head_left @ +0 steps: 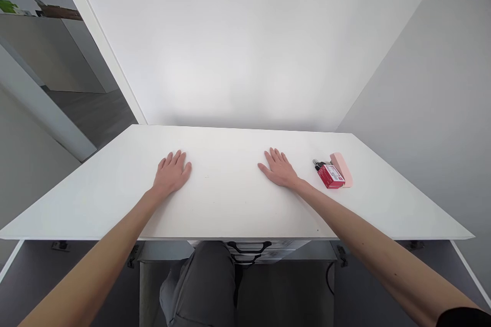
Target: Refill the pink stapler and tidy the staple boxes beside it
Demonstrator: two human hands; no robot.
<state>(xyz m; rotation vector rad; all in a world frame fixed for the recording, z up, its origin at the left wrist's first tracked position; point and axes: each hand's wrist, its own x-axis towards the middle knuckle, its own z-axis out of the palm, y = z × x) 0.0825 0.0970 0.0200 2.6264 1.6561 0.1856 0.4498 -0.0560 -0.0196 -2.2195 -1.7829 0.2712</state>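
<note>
My left hand [171, 172] lies flat, palm down, on the white table [230, 204], fingers stretched out and holding nothing. My right hand [279, 168] rests flat in the same way a little right of the middle, also open and holding nothing. To the right of my right hand lie a small red box [330, 177], a pink stapler-like object [341, 167] and a small dark metal piece [317, 164] close together. My right hand is nearest the red box but does not touch it.
White walls rise behind and to the right of the table. An opening at the left shows a grey floor and a shelf. Under the table's front edge are my knee in grey trousers [207, 281] and a drawer unit with black handles [247, 250].
</note>
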